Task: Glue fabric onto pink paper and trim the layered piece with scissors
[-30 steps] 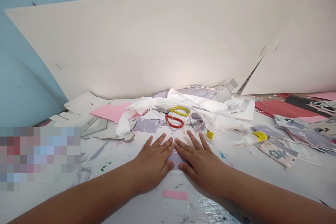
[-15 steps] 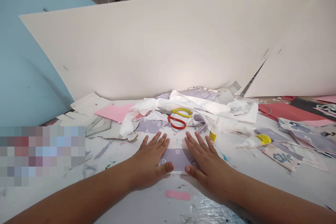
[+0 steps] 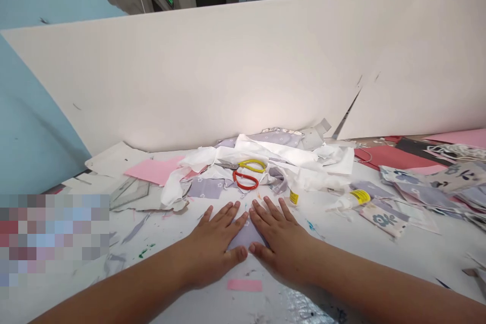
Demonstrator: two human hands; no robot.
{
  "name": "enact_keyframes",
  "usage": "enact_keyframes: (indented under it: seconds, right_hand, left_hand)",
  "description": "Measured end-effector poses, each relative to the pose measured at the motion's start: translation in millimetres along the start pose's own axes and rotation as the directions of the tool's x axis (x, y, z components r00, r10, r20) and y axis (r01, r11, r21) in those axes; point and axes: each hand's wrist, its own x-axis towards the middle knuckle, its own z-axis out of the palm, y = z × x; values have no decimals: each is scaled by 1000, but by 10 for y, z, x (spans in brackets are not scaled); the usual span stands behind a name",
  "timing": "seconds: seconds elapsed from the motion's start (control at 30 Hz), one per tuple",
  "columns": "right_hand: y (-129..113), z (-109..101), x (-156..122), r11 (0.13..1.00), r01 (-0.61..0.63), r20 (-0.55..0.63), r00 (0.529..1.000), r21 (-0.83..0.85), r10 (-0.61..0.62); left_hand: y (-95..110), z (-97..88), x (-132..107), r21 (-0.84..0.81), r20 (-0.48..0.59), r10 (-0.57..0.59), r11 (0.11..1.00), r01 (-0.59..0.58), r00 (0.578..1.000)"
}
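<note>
Both palms lie flat on a small lavender piece with white flowers (image 3: 247,235), fabric or paper I cannot tell, on the white table. My left hand (image 3: 216,243) covers its left side, fingers spread and pointing away from me. Over its right side rests my right hand (image 3: 281,240), fingers also stretched out. The two hands are nearly touching, and only a narrow middle part of the piece shows between them. Just beyond the fingertips are scissors (image 3: 246,174) with one yellow and one red handle. A pink strip (image 3: 244,285) lies nearer to me.
White and lavender scraps (image 3: 266,149) pile up against a tall white board (image 3: 228,71). Glue bottles with yellow labels (image 3: 355,197) lie to the right, near patterned pieces (image 3: 385,218) and red sheets (image 3: 395,158). At left are a pink sheet (image 3: 152,169) and grey board scraps (image 3: 114,159).
My right hand has slid inward toward my left, covering more of the lavender piece. The view has turned slightly to the right.
</note>
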Motion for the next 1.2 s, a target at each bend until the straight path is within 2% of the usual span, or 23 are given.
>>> enact_keyframes:
  seconds: [0.2, 0.37, 0.47, 0.57, 0.6, 0.67, 0.73, 0.8, 0.9, 1.07, 1.2]
  right_hand:
    - [11, -17, -23, 999, -39, 30, 999, 4, 39]
    - [0, -53, -52, 997, -67, 49, 997, 23, 66]
    - [-13, -59, -61, 995, -96, -47, 994, 13, 96]
    - [-44, -47, -31, 999, -31, -168, 985, -19, 27]
    - [-54, -42, -14, 1000, -2, -178, 984, -24, -2]
    - [-64, -33, 16, 1000, 20, -156, 988, -10, -21]
    - [-57, -31, 32, 1000, 12, -94, 996, 13, -11]
    - [-40, -40, 29, 1000, 6, -31, 1000, 22, -6]
    - [-14, -69, 10, 1000, -3, 14, 1000, 3, 3]
    - [52, -85, -10, 995, -80, 52, 995, -53, 83]
    - [89, -53, -31, 995, -87, 8, 996, -49, 88]
  left_hand:
    - [-146, 11, -31, 39, -31, -31, 999, 32, 999]
    - [-272, 88, -24, 63, -108, -100, 992, 107, 989]
    - [-213, 72, -31, 77, -211, -116, 988, 135, 971]
    - [-50, 20, -13, 89, -286, 6, 996, 21, 958]
    - [6, 5, 1, 84, -282, 45, 996, -22, 958]
    - [85, -9, 31, 58, -207, 62, 997, -51, 976]
    - [107, -5, 56, 30, -106, 52, 998, -49, 993]
    - [82, 8, 66, 21, -53, 42, 999, -41, 998]
    - [12, 23, 59, 48, -65, -7, 999, 10, 998]
    - [-91, 17, 41, 73, -79, -65, 995, 71, 995]
    - [-130, 14, 20, 84, -89, -79, 993, 87, 993]
